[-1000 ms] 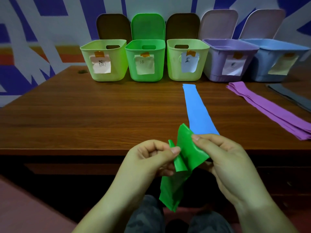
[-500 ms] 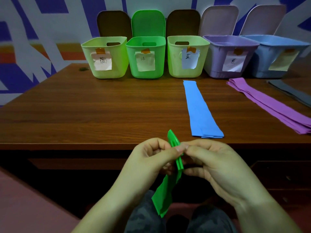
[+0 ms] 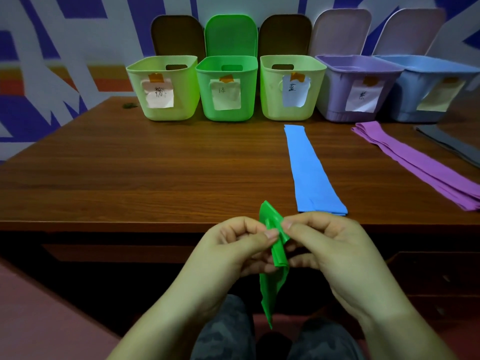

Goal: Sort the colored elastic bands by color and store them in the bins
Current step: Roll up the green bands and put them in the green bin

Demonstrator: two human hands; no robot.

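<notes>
A green elastic band (image 3: 274, 261) hangs in front of the table's near edge, folded narrow, its tail dropping toward my lap. My left hand (image 3: 233, 250) and my right hand (image 3: 327, 250) both pinch its upper part between thumb and fingers. On the table lie a flat blue band (image 3: 310, 172), a stack of purple bands (image 3: 420, 165) and a grey band (image 3: 452, 144) at the right edge. Along the back stand several open bins: pale green (image 3: 163, 74), bright green (image 3: 226, 71), pale green (image 3: 291, 71), purple (image 3: 355, 74) and blue (image 3: 426, 74), each with a paper label.
The wooden table (image 3: 130, 178) stretches left of the blue band. Each bin's lid stands up against the painted wall. A small dark speck (image 3: 130, 105) lies near the far left bin. My knees are below the table's front edge.
The green band was spread wide a second ago; now it is folded into a narrow strip between both hands. The hands have come closer together.
</notes>
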